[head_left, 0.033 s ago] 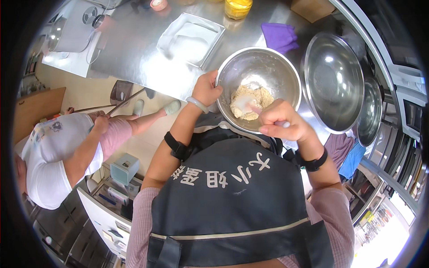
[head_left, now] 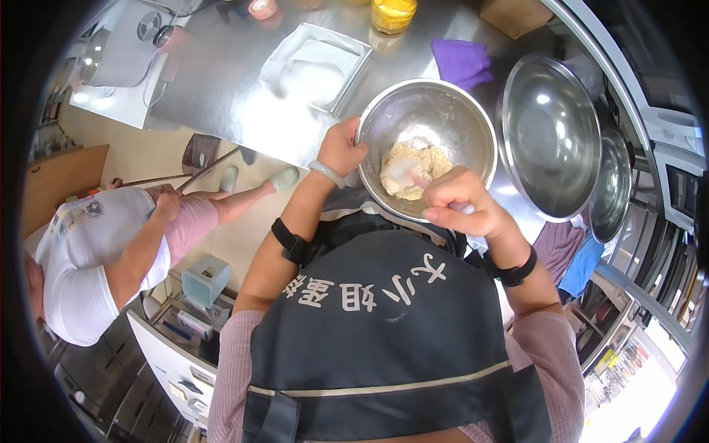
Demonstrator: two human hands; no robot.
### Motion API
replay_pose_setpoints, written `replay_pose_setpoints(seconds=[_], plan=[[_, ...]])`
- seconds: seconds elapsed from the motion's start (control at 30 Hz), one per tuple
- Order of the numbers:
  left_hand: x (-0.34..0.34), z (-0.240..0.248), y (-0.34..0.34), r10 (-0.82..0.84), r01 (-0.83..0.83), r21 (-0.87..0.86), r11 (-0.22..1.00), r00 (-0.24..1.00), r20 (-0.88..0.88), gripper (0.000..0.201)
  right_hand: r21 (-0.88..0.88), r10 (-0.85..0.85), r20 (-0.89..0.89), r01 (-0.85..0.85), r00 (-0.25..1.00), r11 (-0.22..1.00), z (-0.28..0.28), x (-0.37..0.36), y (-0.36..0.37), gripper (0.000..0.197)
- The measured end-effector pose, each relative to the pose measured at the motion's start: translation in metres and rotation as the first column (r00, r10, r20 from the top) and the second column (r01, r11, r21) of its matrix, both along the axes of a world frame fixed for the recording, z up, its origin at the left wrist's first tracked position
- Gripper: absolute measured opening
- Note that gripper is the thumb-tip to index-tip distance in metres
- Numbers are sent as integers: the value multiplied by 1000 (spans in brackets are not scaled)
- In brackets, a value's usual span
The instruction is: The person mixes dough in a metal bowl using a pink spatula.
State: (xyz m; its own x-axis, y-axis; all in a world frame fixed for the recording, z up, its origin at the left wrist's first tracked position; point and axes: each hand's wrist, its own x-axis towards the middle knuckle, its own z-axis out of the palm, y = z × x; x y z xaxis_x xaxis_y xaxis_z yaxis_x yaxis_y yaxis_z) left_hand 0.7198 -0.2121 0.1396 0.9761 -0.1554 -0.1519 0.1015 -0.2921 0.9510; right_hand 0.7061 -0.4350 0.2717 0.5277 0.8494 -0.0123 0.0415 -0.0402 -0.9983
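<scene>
A steel mixing bowl (head_left: 473, 118) tilts toward me at the table's near edge. My left hand (head_left: 343, 151) is closed on its left rim, thumb at the lip. Inside lies a clump of crumbly, pale yellow dough (head_left: 433, 160), with whitish smears up the wall. My right hand (head_left: 464, 199), above the bowl's near right side, is wrapped round the handle of a pale spatula (head_left: 402, 171). The spatula's whitish blade rests in the dough. The handle's end shows below my fist; my fingers hide the rest.
Two large steel bowls (head_left: 550, 140) stand to the right. A purple cloth (head_left: 462, 62), a square tray with white powder (head_left: 314, 70) and a yellow tub (head_left: 393, 15) are on the steel table (head_left: 210, 96). At left, another person (head_left: 103, 251) holds a long stick.
My right hand has shifted slightly left and toward me with the spatula. My left hand stays on the bowl's rim.
</scene>
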Motion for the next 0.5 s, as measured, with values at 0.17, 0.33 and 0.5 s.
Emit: replay_pose_setpoints(seconds=[0.17,0.33,0.5], plan=[[1,-2,-3,0,4,-47,999,995,95,27,335,-537,-143,551,831,764,-12,-4,-14,28],[-4,-9,2,20,-17,-64,998,999,50,31,474,-613,-486,777,623,414,44,7,-20,34],[1,13,-4,-15,9,117,993,998,54,33,292,-853,-356,912,382,287,-39,3,-13,34]])
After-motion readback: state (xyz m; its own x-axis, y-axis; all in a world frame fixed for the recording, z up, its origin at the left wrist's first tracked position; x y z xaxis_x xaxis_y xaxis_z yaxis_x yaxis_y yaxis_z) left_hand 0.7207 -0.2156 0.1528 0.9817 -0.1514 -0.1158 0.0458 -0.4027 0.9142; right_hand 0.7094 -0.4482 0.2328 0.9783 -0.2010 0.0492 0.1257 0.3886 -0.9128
